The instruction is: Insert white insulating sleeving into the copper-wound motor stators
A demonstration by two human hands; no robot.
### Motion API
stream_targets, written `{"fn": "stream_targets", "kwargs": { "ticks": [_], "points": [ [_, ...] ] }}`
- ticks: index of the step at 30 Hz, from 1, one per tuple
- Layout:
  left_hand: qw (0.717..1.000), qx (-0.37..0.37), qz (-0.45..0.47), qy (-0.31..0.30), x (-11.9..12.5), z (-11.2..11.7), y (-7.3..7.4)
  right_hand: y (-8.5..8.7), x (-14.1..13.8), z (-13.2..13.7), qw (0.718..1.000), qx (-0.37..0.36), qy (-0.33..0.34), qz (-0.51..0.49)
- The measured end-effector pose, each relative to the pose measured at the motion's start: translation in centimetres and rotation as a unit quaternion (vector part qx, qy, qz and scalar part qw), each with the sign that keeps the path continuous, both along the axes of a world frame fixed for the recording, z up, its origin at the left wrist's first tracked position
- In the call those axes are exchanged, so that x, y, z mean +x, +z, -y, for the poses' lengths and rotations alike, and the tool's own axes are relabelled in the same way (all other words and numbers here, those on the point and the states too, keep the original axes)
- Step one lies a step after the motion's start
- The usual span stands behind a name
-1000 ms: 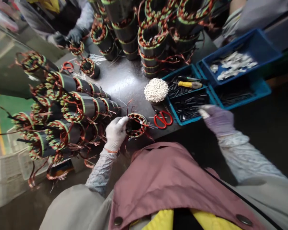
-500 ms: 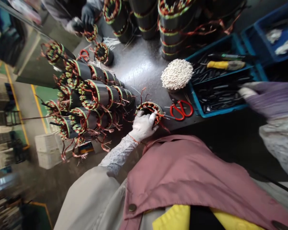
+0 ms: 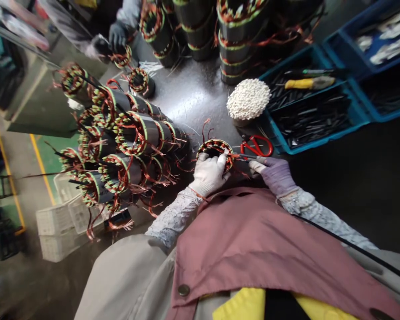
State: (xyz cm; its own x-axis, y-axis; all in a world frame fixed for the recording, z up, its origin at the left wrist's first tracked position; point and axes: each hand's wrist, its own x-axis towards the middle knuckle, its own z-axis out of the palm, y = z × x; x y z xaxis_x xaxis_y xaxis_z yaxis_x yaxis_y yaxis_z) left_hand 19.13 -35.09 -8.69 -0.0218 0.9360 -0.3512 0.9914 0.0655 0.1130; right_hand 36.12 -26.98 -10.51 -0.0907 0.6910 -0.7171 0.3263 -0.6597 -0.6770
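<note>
Far left, stacked stators [image 3: 133,138] lie on their sides on the surface [image 3: 200,93], w/ white crates [image 3: 58,226] on the floor beyond. Up top, a co-worker's gloved hand [image 3: 117,36] works among more stators, well apart from the person's own hands.

The left hand [image 3: 208,174], in a white glove, is clenched on a wound stator [image 3: 216,150], its fingers [image 3: 210,163] curled over the rim & copper windings. That stator sits near the surface's edge, just right of the stack, & its bore faces up. The right hand [image 3: 270,175], in a purple glove, has come in from over the trays & is now just beside the stator, its fingers [image 3: 256,166] pinched on a thin dark tool [image 3: 246,156] whose tip reaches the windings. A sec earlier that hand was out over the trays, nothing visible in it, while the left was already on the stator.

Red scissors [image 3: 256,146] lie just past the right hand, near a white bundle [image 3: 248,100]. Far right, blue trays [image 3: 315,115] hold dark rods & a yellow-handled screwdriver [image 3: 310,83].
</note>
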Motion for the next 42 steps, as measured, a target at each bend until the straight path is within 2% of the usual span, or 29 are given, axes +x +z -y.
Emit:
{"fn": "stream_targets", "kwargs": {
  "ticks": [2,5,8,10,12,14,16,19,22,26,27,29,32,35,37,39,42],
  "points": [
    [1.0,0.008,0.003,-0.004,0.0,0.0,-0.2,-0.5,0.1,0.1,0.998,0.052,0.038,0.024],
    [1.0,0.016,0.007,-0.005,-0.1,0.0,-0.3,-1.7,-0.4,0.2,0.979,0.148,0.124,0.061],
    [1.0,0.015,0.013,-0.005,-0.1,0.1,-0.4,-2.7,-0.6,-0.2,0.953,0.21,0.207,0.076],
    [1.0,0.018,0.023,-0.007,-0.1,0.1,-0.4,-3.1,0.0,-0.5,0.923,0.25,0.276,0.092],
    [0.999,0.017,0.032,-0.008,-0.2,0.1,-0.4,-3.4,0.6,-0.6,0.899,0.272,0.323,0.119],
    [0.999,0.014,0.035,-0.01,-0.3,0.1,-0.4,-3.7,0.5,-0.4,0.885,0.281,0.342,0.144],
    [0.999,0.019,0.032,-0.011,-0.5,0.3,-0.4,-3.8,-0.7,0.1,0.881,0.284,0.349,0.147],
    [0.999,0.03,0.018,0.002,-0.9,0.6,-0.7,-3.9,-2.7,0.1,0.88,0.279,0.372,0.099],
    [0.999,0.036,-0.003,0.032,-1.2,0.7,-0.9,-3.3,-1.6,-2.4,0.866,0.276,0.407,0.087],
    [0.998,0.039,-0.019,0.049,-1.0,0.7,-0.7,-2.1,4.9,-8.7,0.852,0.323,0.321,0.258],
    [0.998,0.039,-0.02,0.05,-1.0,0.7,-0.6,-2.0,6.4,-10.3,0.844,0.322,0.314,0.293],
    [0.998,0.037,-0.023,0.051,-0.9,0.7,-0.5,-2.1,8.2,-13.1,0.815,0.311,0.345,0.345],
    [0.998,0.031,-0.024,0.056,-0.8,0.7,-0.5,-2.5,7.8,-15.6,0.773,0.275,0.428,0.38],
    [0.998,0.023,-0.018,0.063,-0.8,0.7,-0.5,-2.4,6.3,-16.3,0.713,0.228,0.501,0.433],
    [0.998,0.019,-0.014,0.064,-0.7,0.7,-0.4,-2.3,6.0,-16.4,0.676,0.231,0.534,0.452],
    [0.998,0.017,-0.01,0.063,-0.7,0.7,-0.4,-2.3,6.2,-16.4,0.661,0.25,0.546,0.45],
    [0.998,0.015,-0.005,0.063,-0.6,0.7,-0.5,-2.2,6.9,-16.8,0.671,0.263,0.527,0.451]
  ]
}}
